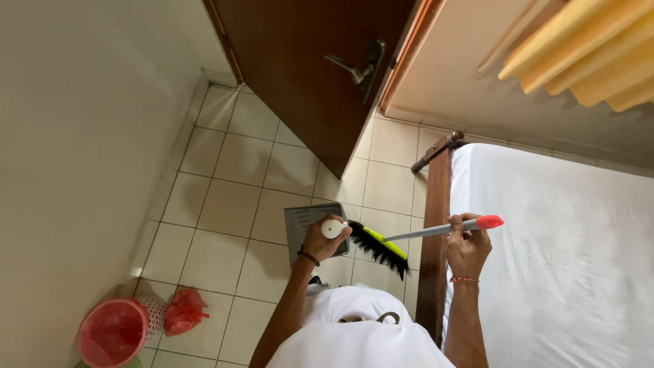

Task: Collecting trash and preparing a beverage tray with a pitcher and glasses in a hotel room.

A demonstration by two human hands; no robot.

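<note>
My left hand (323, 240) grips the white-capped handle top of a grey dustpan (305, 225) that stands on the tiled floor. My right hand (466, 247) holds the grey shaft of a broom (436, 231) just below its red end cap. The broom's head, yellow-green with black bristles (379, 249), lies against the floor right beside the dustpan's open side. Both wrists carry thin bracelets.
A brown wooden door (306, 68) with a metal lever handle stands ajar ahead. A bed with a white sheet (558, 252) and dark wooden frame (434, 232) fills the right. A red bin (116, 330) and a red bag (182, 310) sit by the left wall.
</note>
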